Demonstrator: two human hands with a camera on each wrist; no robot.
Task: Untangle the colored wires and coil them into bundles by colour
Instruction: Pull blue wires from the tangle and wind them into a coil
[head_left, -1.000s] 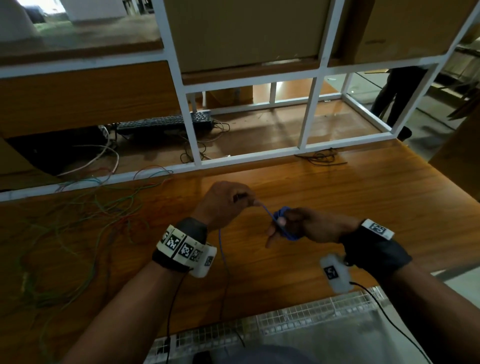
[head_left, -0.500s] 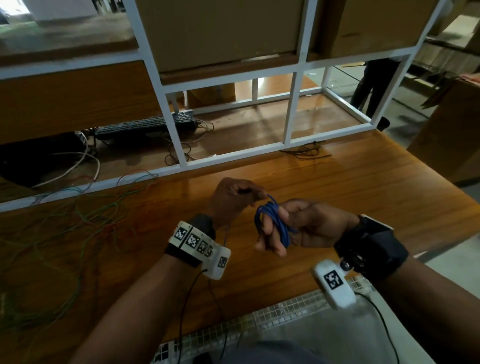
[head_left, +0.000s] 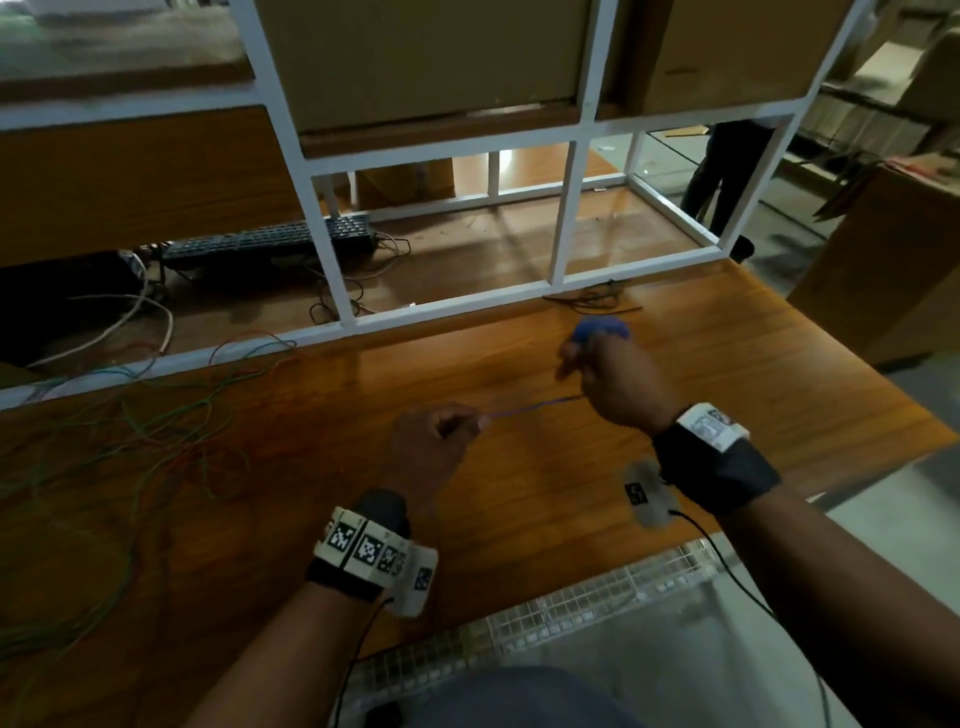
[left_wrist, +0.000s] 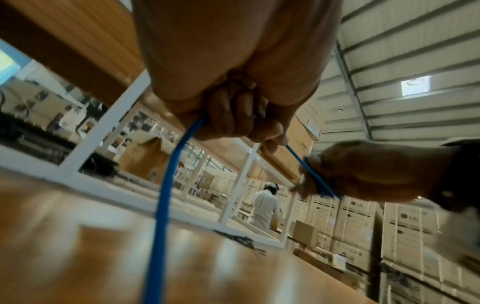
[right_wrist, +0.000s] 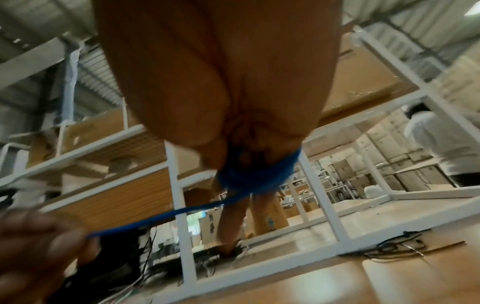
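A blue wire (head_left: 535, 408) stretches taut above the wooden surface (head_left: 727, 374) between two hands: the left hand (head_left: 431, 441) pinches it in curled fingers, while the right hand (head_left: 610, 374) carries its blue coil (head_left: 597, 330) wound around the fingers. Green and red wires (head_left: 130, 431) lie tangled at left.
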